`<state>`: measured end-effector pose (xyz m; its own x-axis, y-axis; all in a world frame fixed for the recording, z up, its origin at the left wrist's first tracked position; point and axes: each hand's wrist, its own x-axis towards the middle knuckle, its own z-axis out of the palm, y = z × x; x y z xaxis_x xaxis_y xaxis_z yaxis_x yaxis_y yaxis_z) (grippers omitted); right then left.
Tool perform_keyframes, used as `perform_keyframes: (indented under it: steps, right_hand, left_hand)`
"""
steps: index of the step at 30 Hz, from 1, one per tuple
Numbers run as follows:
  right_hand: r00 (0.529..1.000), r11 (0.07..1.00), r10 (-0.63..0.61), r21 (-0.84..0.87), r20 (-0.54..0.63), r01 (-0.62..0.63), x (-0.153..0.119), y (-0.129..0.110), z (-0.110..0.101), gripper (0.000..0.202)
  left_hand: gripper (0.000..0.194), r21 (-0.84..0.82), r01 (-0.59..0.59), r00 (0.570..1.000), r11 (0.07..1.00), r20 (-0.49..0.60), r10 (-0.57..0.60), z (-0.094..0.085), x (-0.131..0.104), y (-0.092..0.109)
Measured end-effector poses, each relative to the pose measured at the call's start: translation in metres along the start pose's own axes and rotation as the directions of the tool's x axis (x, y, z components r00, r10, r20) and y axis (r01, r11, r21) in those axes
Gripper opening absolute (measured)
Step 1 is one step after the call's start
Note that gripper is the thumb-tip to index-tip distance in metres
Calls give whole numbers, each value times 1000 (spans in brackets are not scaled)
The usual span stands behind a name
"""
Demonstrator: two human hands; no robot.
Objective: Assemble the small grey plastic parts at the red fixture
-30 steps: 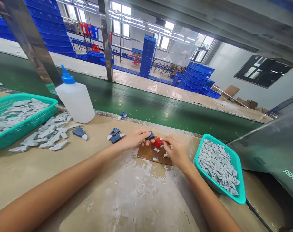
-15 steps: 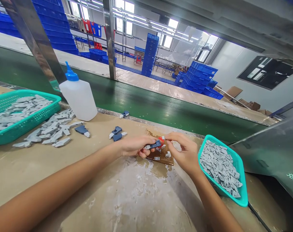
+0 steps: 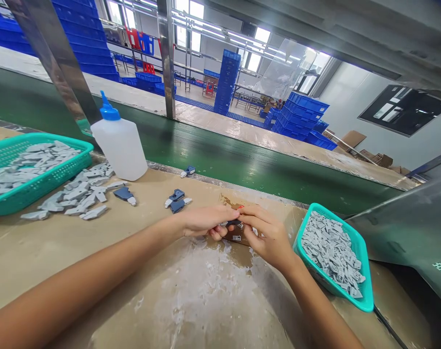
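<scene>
My left hand (image 3: pixel 210 221) is closed around a dark blue plastic part (image 3: pixel 235 222) with a light grey end, mostly covered by fingers. Against it, the fingertips of my right hand (image 3: pixel 266 236) are pinched together; the small light grey plastic piece they held a moment earlier is hidden now. Below both hands lies a wet brown board (image 3: pixel 246 241) carrying several small grey pieces (image 3: pixel 236 238). A bit of something red (image 3: pixel 240 207) peeks out behind the fingertips. Left of my hands rest a few dark blue parts (image 3: pixel 177 206) with light grey ends.
A teal basket (image 3: pixel 367 286) of small grey pieces stands at right. Another teal basket (image 3: pixel 85 148) and a heap of grey parts (image 3: pixel 80 194) are at left, beside a white squeeze bottle (image 3: pixel 121 150) with blue cap. A green conveyor belt (image 3: pixel 205 155) runs behind.
My right hand has moved left and brought the small grey piece up to the dark blue part. Both hands' fingertips now meet, hiding most of the part and the red thing.
</scene>
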<state>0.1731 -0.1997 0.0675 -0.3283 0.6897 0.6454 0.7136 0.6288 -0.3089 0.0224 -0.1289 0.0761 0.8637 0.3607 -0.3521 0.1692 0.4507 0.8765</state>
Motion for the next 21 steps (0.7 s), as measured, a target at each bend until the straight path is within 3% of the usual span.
perform_keyframes:
  steps: [5, 7, 8, 10, 11, 12, 14, 16, 18, 21]
  right_hand:
    - [984, 981, 178, 84, -14, -176, 0, 1, -1, 20]
    - [957, 949, 283, 165, -62, -270, 1, 4, -6, 18]
    - [939, 929, 330, 209, -95, -305, 1, 6, -10, 18]
    - [904, 898, 396, 275, -163, -344, 1, 12, -19, 17]
    - [891, 890, 413, 291, -189, -351, 1, 15, -23, 17]
    - [883, 889, 419, 295, -210, -351, 1, 18, -27, 16]
    - [878, 896, 414, 277, -240, -347, 0, 21, -35, 14]
    - [882, 910, 395, 239, -256, -338, 1, 21, -41, 13]
    - [891, 926, 370, 183, -264, -331, 2, 20, -46, 11]
    - [893, 937, 345, 57, -287, -344, 3, 21, -58, 12]
  left_hand:
    - [23, 89, -86, 996, 992, -19, 88, 0, 1, -3]
    - [19, 308, -179, 967, 934, -119, 225, -8, 2, 0]
    - [18, 467, -205, 923, 860, -201, 329, -16, 3, 3]
    - [20, 764, -93, 782, 639, -340, 521, -39, 6, 11]
    - [23, 851, 34, 717, 524, -386, 580, -54, 8, 16]
    - [27, 887, 181, 678, 425, -425, 599, -70, 10, 22]
    - [33, 863, 424, 643, 274, -500, 580, -101, 13, 31]
    - [37, 802, 558, 594, 216, -567, 571, -124, 17, 35]
    - [42, 772, 600, 555, 209, -590, 587, -137, 21, 32]
    - [54, 810, 562, 597, 166, -536, 597, -139, 26, 20]
